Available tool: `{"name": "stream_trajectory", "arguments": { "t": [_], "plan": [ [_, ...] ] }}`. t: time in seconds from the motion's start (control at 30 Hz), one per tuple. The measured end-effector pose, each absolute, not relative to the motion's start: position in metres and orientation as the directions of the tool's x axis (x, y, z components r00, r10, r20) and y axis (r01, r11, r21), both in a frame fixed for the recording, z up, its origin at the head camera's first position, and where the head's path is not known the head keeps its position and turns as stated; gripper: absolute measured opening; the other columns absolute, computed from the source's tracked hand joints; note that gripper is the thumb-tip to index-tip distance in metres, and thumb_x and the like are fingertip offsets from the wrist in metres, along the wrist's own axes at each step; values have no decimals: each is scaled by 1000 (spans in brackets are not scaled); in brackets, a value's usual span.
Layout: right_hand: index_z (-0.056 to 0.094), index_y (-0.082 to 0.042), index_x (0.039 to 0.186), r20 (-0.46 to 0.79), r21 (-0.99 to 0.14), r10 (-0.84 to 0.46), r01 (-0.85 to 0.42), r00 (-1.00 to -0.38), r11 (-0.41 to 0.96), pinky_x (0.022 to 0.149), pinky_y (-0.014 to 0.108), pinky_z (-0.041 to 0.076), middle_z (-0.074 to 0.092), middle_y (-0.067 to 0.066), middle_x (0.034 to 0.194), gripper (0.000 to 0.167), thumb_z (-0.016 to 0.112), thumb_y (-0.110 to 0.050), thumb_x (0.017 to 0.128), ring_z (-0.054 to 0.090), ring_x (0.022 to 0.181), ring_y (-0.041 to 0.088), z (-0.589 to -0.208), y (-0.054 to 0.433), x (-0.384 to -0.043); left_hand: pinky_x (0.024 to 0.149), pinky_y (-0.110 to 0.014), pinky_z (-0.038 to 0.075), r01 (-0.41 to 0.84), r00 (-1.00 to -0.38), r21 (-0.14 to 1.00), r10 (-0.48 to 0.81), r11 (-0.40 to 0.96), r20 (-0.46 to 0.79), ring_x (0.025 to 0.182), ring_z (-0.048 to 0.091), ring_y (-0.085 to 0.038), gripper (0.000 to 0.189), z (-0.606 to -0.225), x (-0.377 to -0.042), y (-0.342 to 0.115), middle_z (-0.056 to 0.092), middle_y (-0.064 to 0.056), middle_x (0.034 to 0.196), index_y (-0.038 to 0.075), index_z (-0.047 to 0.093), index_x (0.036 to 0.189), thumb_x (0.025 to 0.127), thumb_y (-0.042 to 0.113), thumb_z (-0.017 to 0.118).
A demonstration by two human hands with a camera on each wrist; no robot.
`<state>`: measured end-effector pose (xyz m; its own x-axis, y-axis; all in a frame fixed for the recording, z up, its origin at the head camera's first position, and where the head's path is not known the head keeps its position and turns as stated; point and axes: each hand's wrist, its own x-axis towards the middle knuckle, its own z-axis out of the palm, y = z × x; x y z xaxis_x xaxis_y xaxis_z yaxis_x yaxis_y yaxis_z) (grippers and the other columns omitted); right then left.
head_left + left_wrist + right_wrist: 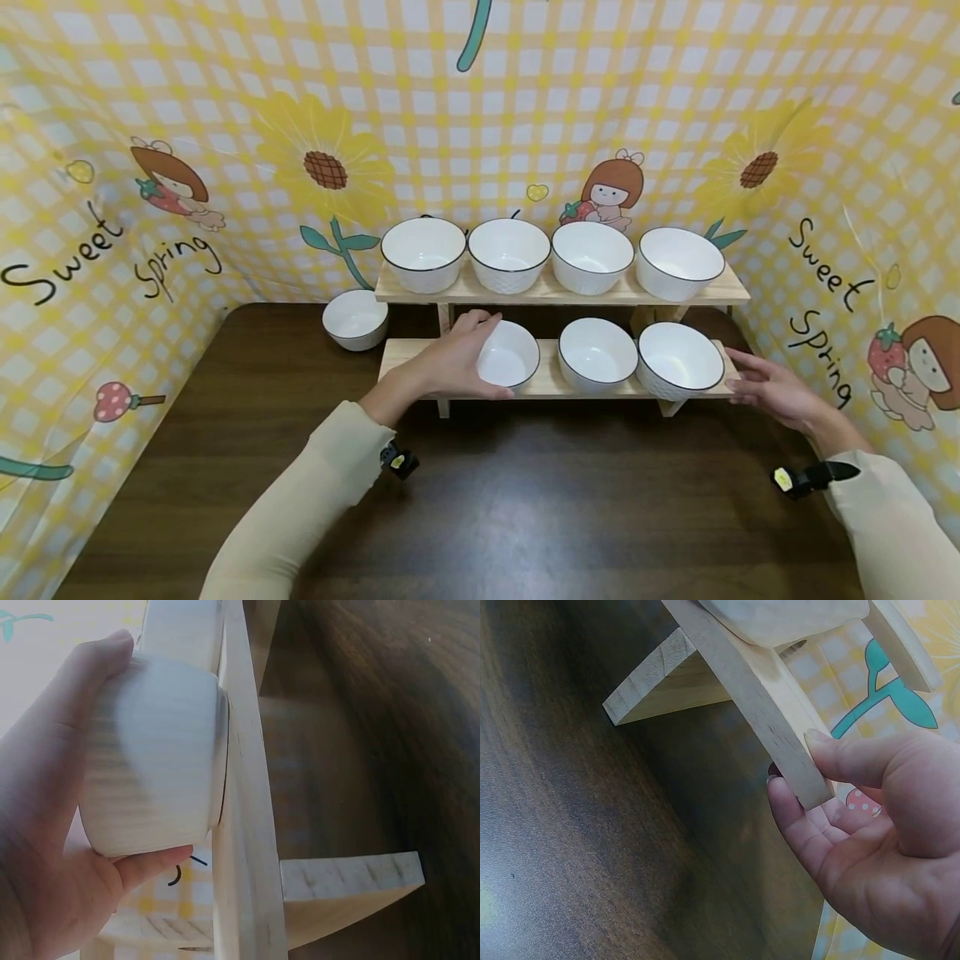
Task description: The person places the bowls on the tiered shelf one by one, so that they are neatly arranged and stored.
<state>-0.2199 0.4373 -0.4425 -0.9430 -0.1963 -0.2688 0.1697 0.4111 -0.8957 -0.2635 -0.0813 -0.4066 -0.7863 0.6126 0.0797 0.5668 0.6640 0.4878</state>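
My left hand (pixel 459 360) grips a white bowl (pixel 512 358) with a thin dark rim, on the left part of the lower shelf board (pixel 550 379). In the left wrist view, thumb and fingers wrap around the ribbed side of this bowl (pixel 154 761), whose base is right at the board. My right hand (pixel 776 392) pinches the right end of the lower board, thumb on top and fingers beneath, as the right wrist view shows at the board's end (pixel 799 761). Two more white bowls, a middle one (pixel 597 354) and a right one (pixel 680 358), stand on that board.
Several matching bowls line the upper shelf board (pixel 517 287) of the two-tier wooden rack. Another white bowl (pixel 356 320) sits on the dark wooden table (pixel 487 517), left of the rack. A yellow checked cloth (pixel 247 92) hangs behind and at both sides.
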Motion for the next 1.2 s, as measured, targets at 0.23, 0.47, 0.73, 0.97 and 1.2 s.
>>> {"name": "stream_trajectory", "arguments": {
  "t": [0.23, 0.47, 0.73, 0.97, 1.2],
  "plan": [
    [8, 8, 159, -263, -903, -193, 171, -945, 395, 82, 31, 57, 67, -7, 101, 77, 58, -9, 104, 66, 88, 7, -446, 439, -219, 105, -45, 45, 571, -786, 487, 612, 661, 92, 139, 32, -29, 123, -409, -264, -74, 33, -17, 154, 2, 28, 160, 69, 62, 86],
    [8, 7, 159, -266, -901, -195, 172, -944, 397, 83, 31, 57, 66, -6, 102, 77, 59, -9, 104, 66, 89, 7, -448, 439, -221, 103, -46, 46, 564, -795, 471, 600, 678, 88, 138, 33, -28, 122, -409, -265, -72, 34, -15, 152, 3, 28, 160, 70, 62, 85],
    [8, 9, 159, -254, -908, -201, 162, -946, 387, 83, 32, 57, 67, -6, 102, 76, 58, -7, 104, 67, 89, 8, -447, 437, -219, 103, -45, 47, 563, -794, 464, 604, 684, 72, 139, 32, -27, 123, -407, -264, -67, 32, -15, 154, 2, 26, 160, 71, 63, 84],
    [9, 7, 160, -253, -905, -199, 159, -947, 393, 83, 31, 57, 67, -6, 101, 76, 58, -9, 104, 66, 89, 9, -445, 439, -220, 102, -46, 47, 565, -799, 440, 596, 698, 78, 139, 32, -26, 124, -406, -263, -66, 31, -14, 156, 4, 26, 161, 71, 67, 83],
    [8, 9, 159, -253, -905, -205, 156, -945, 395, 82, 31, 57, 67, -7, 100, 76, 58, -8, 104, 66, 88, 9, -445, 439, -221, 104, -47, 46, 583, -792, 406, 604, 703, 92, 143, 31, -27, 126, -407, -262, -67, 29, -15, 159, 5, 24, 162, 71, 72, 80]
  ]
}}
